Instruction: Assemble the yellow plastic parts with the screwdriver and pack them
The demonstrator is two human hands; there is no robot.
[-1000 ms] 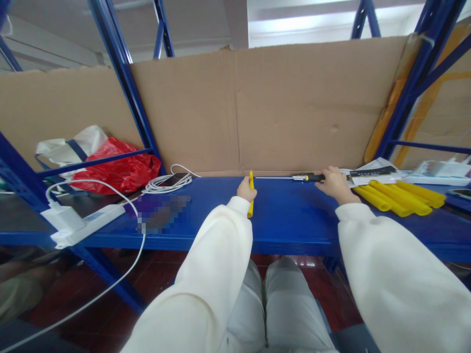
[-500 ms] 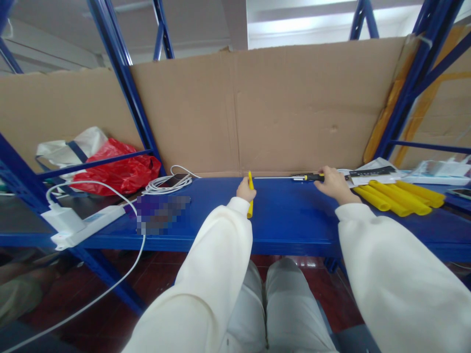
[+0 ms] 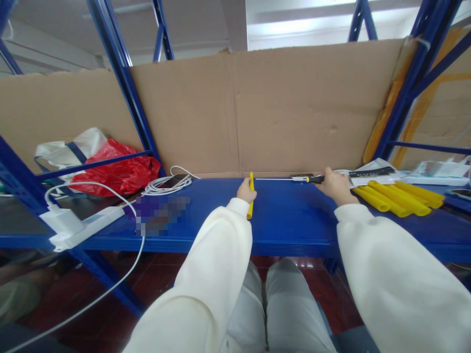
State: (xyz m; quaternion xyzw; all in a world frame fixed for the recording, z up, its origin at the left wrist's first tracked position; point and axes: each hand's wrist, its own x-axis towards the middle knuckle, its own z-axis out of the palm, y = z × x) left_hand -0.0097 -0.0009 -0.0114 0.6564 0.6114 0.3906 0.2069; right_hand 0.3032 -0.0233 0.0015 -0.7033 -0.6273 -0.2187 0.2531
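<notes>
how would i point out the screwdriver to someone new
Look for the blue shelf below the tall cardboard. Near its back edge, the right hand holds the screwdriver by its dark handle. Unlike the yellow tubes lying to its right, it has a long, thin silvery shaft pointing left.

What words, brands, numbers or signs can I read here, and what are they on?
None can be read.
Black-and-white packet: pale marks on its black band, too small and blurred.
White power strip: a bluish patch, nothing legible.
Purple item: pixelated, unreadable.
Screwdriver in the right hand: no readable lettering.
</notes>
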